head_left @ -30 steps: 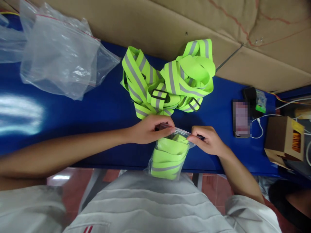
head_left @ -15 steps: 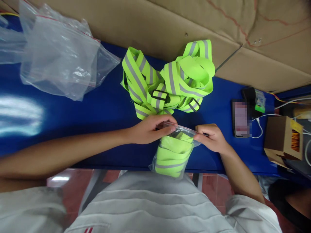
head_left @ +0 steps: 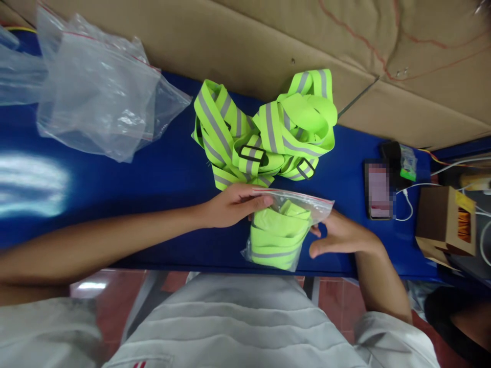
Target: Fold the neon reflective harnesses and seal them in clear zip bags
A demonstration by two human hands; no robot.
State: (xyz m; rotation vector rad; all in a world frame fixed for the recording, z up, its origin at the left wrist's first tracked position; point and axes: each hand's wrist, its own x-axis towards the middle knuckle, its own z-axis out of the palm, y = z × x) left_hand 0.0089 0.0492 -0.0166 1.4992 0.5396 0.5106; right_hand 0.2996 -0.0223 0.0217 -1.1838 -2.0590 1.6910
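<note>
A clear zip bag (head_left: 321, 204) with a red line along its top hangs over the near edge of the table. Inside it lies a folded neon-yellow reflective strap (head_left: 279, 232) with a grey stripe. My left hand (head_left: 233, 204) pinches the bag's upper left corner between thumb and fingers. Beside the bag's right side is my right hand (head_left: 337, 232), its thumb spread away from the fingers, which are partly hidden behind the bag. Just beyond the hands sits a loose heap of neon-yellow reflective straps (head_left: 268, 128) with black buckles.
Several empty clear zip bags (head_left: 103, 97) lie at the left of the blue table (head_left: 169, 179). A phone (head_left: 378, 189) with a white cable and a small cardboard box (head_left: 437, 220) are on the right. Large brown cartons (head_left: 245, 46) line the back. Part of another person (head_left: 456, 317) shows at lower right.
My right hand has let go of the bag's top right corner and moved down beside the bag, its thumb opening. The bag's top edge now shows in full; my left hand keeps its hold.
</note>
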